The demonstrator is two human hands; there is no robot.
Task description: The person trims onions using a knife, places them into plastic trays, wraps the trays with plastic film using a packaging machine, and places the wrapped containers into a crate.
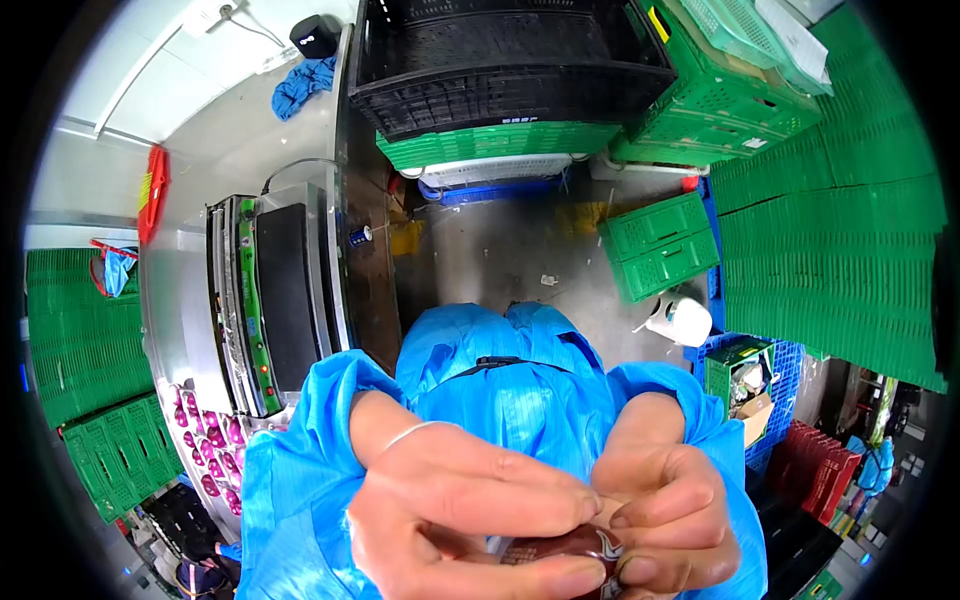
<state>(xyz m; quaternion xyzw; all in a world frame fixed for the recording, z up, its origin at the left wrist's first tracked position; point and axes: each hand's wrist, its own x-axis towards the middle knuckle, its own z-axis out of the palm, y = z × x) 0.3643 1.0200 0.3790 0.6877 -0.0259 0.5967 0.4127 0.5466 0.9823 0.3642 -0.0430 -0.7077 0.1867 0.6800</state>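
Observation:
Close to the camera, at the bottom of the head view, my left hand (470,500) and my right hand (670,505) meet around a dark brown, shiny packet (560,546). The fingers of my left hand wrap over its top and front. My right hand pinches the packet's right end, where a silvery pattern shows. The lower part of the packet is hidden by fingers and the frame edge. Blue sleeves and a blue gown (520,410) cover the arms and body.
A sealing machine (285,300) stands on the metal table (185,290) at the left, with purple-and-white packets (212,445) below it. Black crate (510,85) and green crates (660,245) stand ahead and right. A white container (682,320) is on the floor.

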